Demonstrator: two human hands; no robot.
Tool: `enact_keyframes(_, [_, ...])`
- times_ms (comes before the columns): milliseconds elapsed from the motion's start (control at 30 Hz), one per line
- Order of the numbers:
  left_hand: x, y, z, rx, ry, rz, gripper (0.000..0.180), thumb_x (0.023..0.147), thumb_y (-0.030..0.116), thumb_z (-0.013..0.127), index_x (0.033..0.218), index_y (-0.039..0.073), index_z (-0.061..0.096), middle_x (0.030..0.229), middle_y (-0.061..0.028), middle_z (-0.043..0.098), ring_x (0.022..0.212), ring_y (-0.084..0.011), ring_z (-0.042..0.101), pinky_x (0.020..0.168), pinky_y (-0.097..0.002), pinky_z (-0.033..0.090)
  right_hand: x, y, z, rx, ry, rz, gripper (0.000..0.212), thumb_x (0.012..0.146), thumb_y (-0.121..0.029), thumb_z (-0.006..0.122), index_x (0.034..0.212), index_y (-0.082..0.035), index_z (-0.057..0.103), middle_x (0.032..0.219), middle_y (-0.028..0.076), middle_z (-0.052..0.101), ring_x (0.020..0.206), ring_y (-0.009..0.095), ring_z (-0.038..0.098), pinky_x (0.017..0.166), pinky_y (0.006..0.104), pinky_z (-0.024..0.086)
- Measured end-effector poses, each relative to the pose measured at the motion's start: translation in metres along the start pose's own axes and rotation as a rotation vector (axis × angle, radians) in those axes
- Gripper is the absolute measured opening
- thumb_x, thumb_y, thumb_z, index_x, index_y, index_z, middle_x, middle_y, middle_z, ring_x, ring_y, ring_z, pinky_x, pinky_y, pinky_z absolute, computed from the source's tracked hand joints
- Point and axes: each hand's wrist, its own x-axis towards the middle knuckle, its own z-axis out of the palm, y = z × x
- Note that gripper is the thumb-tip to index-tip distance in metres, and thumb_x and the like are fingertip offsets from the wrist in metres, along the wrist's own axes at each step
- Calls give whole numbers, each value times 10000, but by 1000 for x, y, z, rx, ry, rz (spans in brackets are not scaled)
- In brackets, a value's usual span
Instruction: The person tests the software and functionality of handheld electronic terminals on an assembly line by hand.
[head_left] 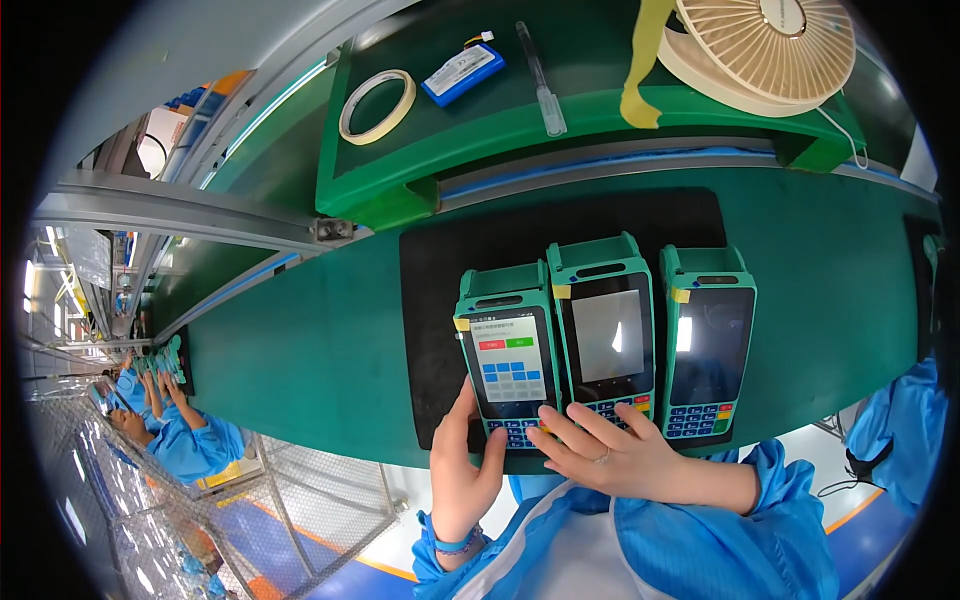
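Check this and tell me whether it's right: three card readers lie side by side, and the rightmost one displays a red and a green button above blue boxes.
Wrong reader: the head view shows that the leftmost card reader, not the rightmost card reader, displays a red button and a green button above blue boxes. Three do lie side by side.

You have a green shelf (pixel 380 195) along the far side of your green desk (pixel 290 340). On it, left to right, you can see a tape roll (pixel 410 95), a blue battery pack (pixel 462 75) with a short lead, a clear pen (pixel 550 112) and a pale round fan (pixel 770 55); a yellow strip (pixel 641 103) hangs just left of the fan. Your desk carries a black mat (pixel 425 330). To your left are a metal frame (pixel 180 207), wire mesh (pixel 330 490) and co-workers (pixel 205 452) in blue.
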Motion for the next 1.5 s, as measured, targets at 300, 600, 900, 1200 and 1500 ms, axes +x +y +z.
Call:
enact_keyframes(300, [3,6,4,-59,-2,-27,628,745,9,656,1318,-7,399,1063,-163,592,916,-241,594,796,-325,467,-3,-3,1,204,200,111,327,868,-388,543,1050,-144,662,1233,-14,557,1196,116,422,839,254,356])
enact_keyframes(600, [-3,-9,-4,20,-74,48,661,770,-11,611,1367,5,329,1064,-178,557,939,-287,529,839,-355,414,4,3,-6,223,156,77,333,855,-386,560,1004,-111,676,1196,17,576,1159,134,471,820,264,396])
enact_keyframes(900, [-5,-14,-4,65,-115,105,686,776,-23,589,1390,3,284,1077,-167,539,967,-293,488,877,-360,368,3,3,-5,275,129,-3,320,863,-336,566,1068,-104,648,1263,32,528,1215,142,418,816,266,406])
enact_keyframes(1200, [-4,-6,2,106,-45,114,742,735,45,669,1374,-23,297,989,-156,555,900,-271,514,818,-346,373,0,4,-6,263,171,-30,354,858,-339,569,1073,-67,639,1213,46,561,1200,124,437,836,271,389])
enact_keyframes(1500, [-2,-14,-11,114,-202,182,730,769,0,599,1396,-33,226,1039,-149,524,971,-287,483,941,-361,291,-1,2,-2,301,156,15,350,871,-319,548,1091,-58,630,1225,43,557,1225,127,414,876,265,365])
